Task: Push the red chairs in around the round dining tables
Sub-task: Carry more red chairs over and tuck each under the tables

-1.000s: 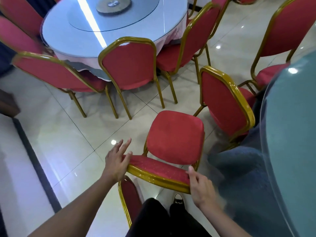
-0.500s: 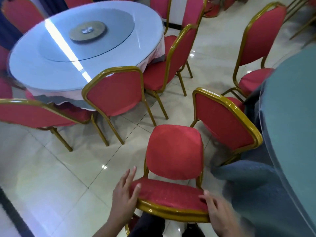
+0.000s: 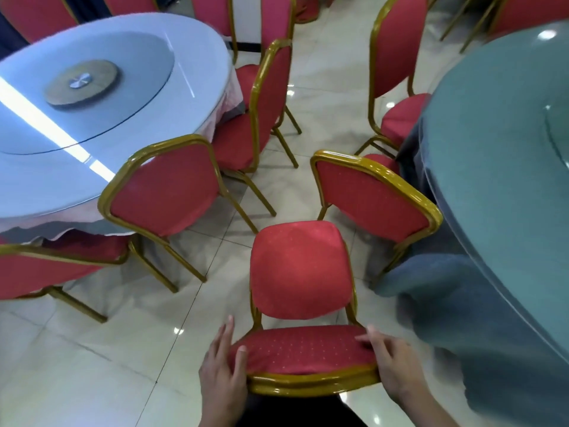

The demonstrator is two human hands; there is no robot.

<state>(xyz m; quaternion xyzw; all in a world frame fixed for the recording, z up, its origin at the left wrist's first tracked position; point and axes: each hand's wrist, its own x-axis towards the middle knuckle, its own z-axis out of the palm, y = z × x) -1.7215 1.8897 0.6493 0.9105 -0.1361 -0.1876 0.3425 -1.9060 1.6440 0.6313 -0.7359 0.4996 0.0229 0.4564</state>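
Both hands hold backrest top of red chair [image 3: 300, 269]: left hand [image 3: 223, 368] and right hand [image 3: 392, 362] clasp corners. Chair stands in aisle beside grey-clothed bench [image 3: 498, 155]. Risk: legs snag draped cloth or neighbouring chair [image 3: 374, 195] when pushed.

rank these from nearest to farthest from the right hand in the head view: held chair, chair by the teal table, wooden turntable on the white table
1. held chair, under the right hand
2. chair by the teal table, ahead right
3. wooden turntable, far left on the white table

Banquet hall, round tables [image 3: 92, 167], red chairs [image 3: 166, 192]
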